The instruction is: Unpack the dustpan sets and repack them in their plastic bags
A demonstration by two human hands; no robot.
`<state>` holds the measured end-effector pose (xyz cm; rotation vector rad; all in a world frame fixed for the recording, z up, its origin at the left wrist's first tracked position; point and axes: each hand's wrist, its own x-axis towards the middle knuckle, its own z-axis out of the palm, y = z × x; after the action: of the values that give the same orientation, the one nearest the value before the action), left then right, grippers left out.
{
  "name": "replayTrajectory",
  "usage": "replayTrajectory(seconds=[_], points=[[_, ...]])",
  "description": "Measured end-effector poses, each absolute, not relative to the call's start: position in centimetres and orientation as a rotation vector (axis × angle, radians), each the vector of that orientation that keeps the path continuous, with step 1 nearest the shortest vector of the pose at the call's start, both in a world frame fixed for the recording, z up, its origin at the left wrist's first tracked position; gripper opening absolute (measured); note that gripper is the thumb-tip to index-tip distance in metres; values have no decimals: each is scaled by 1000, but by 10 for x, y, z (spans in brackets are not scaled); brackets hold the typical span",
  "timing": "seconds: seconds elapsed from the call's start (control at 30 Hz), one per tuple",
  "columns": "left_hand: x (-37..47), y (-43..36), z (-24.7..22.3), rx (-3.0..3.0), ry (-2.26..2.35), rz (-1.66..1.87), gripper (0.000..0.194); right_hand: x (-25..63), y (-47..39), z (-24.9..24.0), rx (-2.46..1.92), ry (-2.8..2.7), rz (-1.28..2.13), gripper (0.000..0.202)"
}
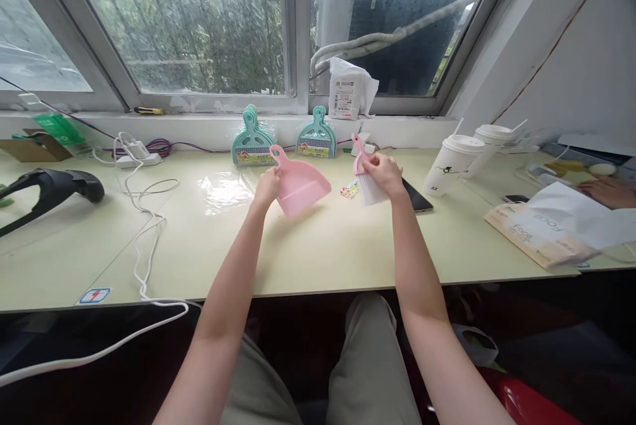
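The left hand (268,185) is closed on the pink dustpan (302,188) by its handle end, the pan reaching toward the right hand (387,172), whose curled fingers pinch the handle of a white-bristled hand brush (371,190). Holding both well likely calls for a firm left grip that keeps the pan level, and a light right pinch that leaves the bristles unbent. Motion blur softens the bristles, and the left fingertips are hard to make out.
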<state>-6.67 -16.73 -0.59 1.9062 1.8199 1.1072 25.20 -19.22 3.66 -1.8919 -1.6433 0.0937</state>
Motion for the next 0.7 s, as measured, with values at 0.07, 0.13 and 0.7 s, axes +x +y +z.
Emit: replayTrajectory(seconds=[0.07, 0.13, 0.7], points=[[-64, -167, -13, 1957, 1798, 977, 30, 261, -189, 18, -2176, -1639, 63, 27], [-56, -168, -22, 2025, 1814, 857, 29, 262, -186, -2, -2333, -1631, 76, 32], [-50, -177, -39, 2085, 1938, 919, 31, 258, -177, -39, -2305, -1650, -140, 55]])
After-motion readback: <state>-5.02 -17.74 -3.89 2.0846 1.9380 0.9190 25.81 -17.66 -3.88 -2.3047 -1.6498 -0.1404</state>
